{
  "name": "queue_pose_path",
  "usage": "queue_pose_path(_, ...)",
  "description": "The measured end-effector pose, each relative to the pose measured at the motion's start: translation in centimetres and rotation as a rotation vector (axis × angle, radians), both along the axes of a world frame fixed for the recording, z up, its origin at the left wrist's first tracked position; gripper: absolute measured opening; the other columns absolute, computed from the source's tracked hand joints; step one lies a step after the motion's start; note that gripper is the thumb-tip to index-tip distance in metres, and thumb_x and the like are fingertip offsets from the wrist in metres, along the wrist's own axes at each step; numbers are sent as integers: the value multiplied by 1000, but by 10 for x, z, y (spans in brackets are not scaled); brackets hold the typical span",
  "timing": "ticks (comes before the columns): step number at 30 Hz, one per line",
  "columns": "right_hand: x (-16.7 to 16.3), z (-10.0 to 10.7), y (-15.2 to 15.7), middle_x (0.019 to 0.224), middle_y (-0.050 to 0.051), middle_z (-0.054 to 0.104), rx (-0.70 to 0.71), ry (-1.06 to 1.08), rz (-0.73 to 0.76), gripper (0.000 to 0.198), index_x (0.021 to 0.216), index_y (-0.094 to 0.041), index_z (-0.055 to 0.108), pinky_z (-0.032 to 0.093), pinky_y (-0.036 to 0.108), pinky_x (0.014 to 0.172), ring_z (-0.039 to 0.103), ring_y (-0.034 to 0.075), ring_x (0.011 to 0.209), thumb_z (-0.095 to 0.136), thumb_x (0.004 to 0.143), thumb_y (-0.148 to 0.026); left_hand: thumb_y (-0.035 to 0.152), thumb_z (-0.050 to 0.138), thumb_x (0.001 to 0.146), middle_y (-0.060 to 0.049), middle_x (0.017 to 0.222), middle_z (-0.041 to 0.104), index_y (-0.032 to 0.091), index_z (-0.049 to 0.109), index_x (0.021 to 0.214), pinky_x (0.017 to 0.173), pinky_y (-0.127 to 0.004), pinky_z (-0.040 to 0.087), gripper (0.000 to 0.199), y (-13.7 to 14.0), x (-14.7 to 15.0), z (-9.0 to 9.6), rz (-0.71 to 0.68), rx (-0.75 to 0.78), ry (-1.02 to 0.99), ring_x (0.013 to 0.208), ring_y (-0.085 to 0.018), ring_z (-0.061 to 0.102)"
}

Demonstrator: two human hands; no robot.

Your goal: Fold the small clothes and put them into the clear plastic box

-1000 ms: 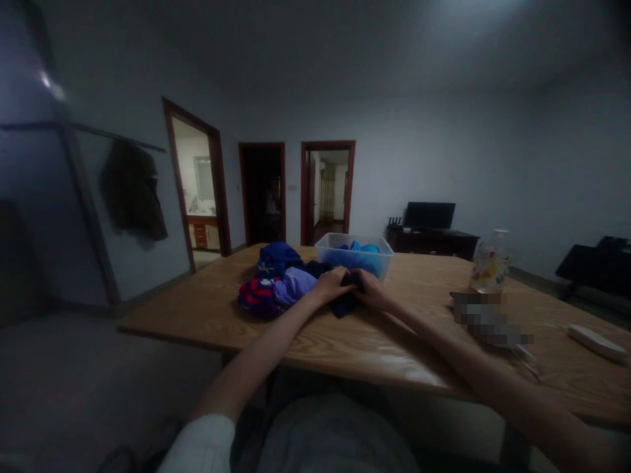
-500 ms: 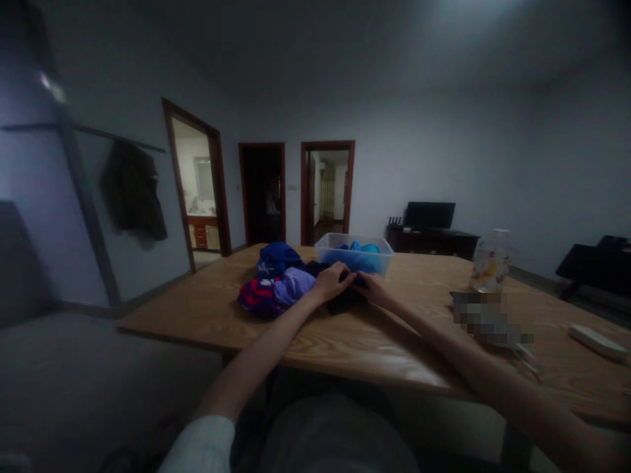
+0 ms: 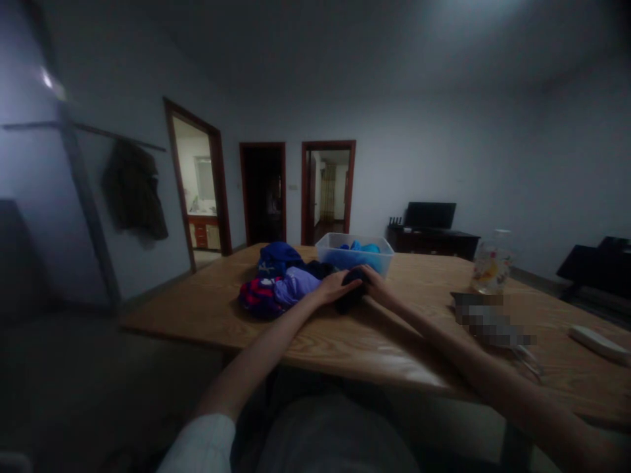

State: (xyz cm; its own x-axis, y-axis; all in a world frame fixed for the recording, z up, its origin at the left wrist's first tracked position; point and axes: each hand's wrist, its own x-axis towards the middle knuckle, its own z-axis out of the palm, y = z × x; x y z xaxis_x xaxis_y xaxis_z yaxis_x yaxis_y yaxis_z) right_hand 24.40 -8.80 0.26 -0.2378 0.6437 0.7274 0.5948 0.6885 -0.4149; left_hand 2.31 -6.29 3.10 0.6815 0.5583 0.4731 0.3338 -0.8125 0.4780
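A bunched black cloth (image 3: pixel 350 299) rests on the wooden table between my hands, rounded into a compact bundle. My left hand (image 3: pixel 337 286) grips its left side, thumb across the near face. On the right and top, my right hand (image 3: pixel 375 284) is closed round the same bundle; its fingertips are partly hidden. Left of it lies a heap of garments: a lavender cloth (image 3: pixel 296 285), a red and purple patterned piece (image 3: pixel 257 299), a blue piece (image 3: pixel 280 255) and another dark one (image 3: pixel 318 269). Just behind my hands stands a clear plastic bin (image 3: pixel 328 253) with bright blue cloth (image 3: pixel 369 249) inside.
Toward the right of the table (image 3: pixel 419 355) are a clear patterned jug (image 3: pixel 491 266), a grey item (image 3: pixel 493 325) blurred out by pixels, and a white elongated object (image 3: pixel 599 343). The table's near edge runs beneath my forearms.
The black cloth has gone from a flatter, spread shape to a rounder, raised bundle. My hands have shifted slightly around it. The other garments and the bin stay put.
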Motion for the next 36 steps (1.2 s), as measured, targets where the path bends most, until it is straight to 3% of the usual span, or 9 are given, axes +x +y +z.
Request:
queue_pose_path(3,-5,6,-5,116,11,66,1,-31,-10,35,118,-22,67,50,47,105,62,27,110,48,88,-21,75,46,95,-12,119,75,17,68,126,96,-38,53,70,9,1,-3,8,-24,10,106,-28,71)
queue_pose_path(8,-12,9,-14,132,10,63,-13,-48,26,45,135,-25,61,45,47,113,59,26,124,46,93,-21,72,47,96,-11,109,77,16,73,116,89,-36,54,65,19,6,-7,26,-57,-18,99,-28,72)
queue_pose_path(13,-8,8,-21,138,9,62,-179,44,0,50,144,-26,51,44,52,115,59,29,126,51,95,-32,66,56,94,-10,103,78,17,77,102,87,-34,54,54,15,8,-7,96,-9,-93,96,-27,72)
queue_pose_path(19,-13,21,-27,129,9,67,-285,198,35,42,129,-26,60,44,52,115,60,31,122,52,96,-51,64,62,92,-7,96,77,17,73,98,78,-30,52,48,8,4,-4,107,65,-175,86,-23,70)
queue_pose_path(25,-20,27,-29,117,7,68,-362,233,-66,55,117,-24,62,47,47,112,62,29,114,47,93,-72,59,63,94,-7,101,75,18,70,103,85,-31,51,42,6,7,-6,129,161,-240,94,-23,70)
queue_pose_path(31,-17,21,-21,97,6,66,-397,214,-235,52,98,-25,61,54,43,93,63,27,94,52,88,-75,50,68,93,-7,111,73,20,67,111,93,-33,51,35,9,7,-10,141,217,-240,104,-24,69)
queue_pose_path(36,-18,11,-6,99,6,67,-312,203,-255,51,108,-22,59,54,38,80,64,25,89,64,81,-65,41,74,87,-5,107,70,20,64,112,91,-34,52,34,11,2,-11,94,208,-221,100,-24,68)
